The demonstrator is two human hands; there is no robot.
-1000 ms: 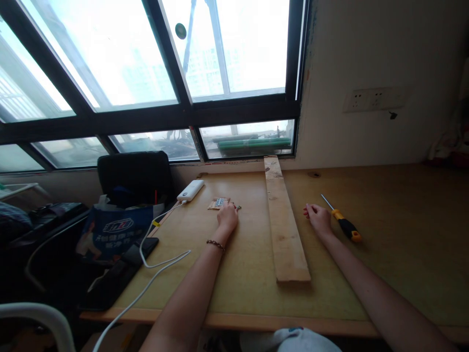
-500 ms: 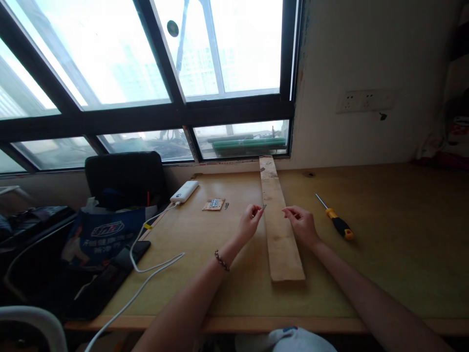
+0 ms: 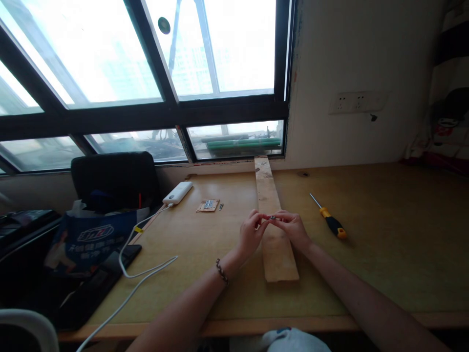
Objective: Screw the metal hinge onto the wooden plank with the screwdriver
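My left hand (image 3: 252,235) and my right hand (image 3: 293,230) meet above the wooden board (image 3: 280,264), both closed in a pinch. Between their fingertips is a small metal piece (image 3: 273,218) that looks like a screw; the fingers cover most of it. The long pale board lies flat, running from near the front of the table to the window wall. On the left, a small metal hinge (image 3: 208,204) rests on a piece of cardboard (image 3: 202,209), with a few loose screws (image 3: 221,207) beside it. A yellow-and-black screwdriver (image 3: 333,224) lies right of the board.
A white power bank (image 3: 178,193) sits at the table's left edge, its white cable (image 3: 146,277) trailing over the front. Past that edge are a blue bag (image 3: 95,239) and a black chair (image 3: 115,178). The window and wall sockets (image 3: 358,102) are behind the table (image 3: 384,274).
My hands have come together over the board; before, they were apart on either side, the small metal piece in my left fingers. The view has shifted slightly to the right.
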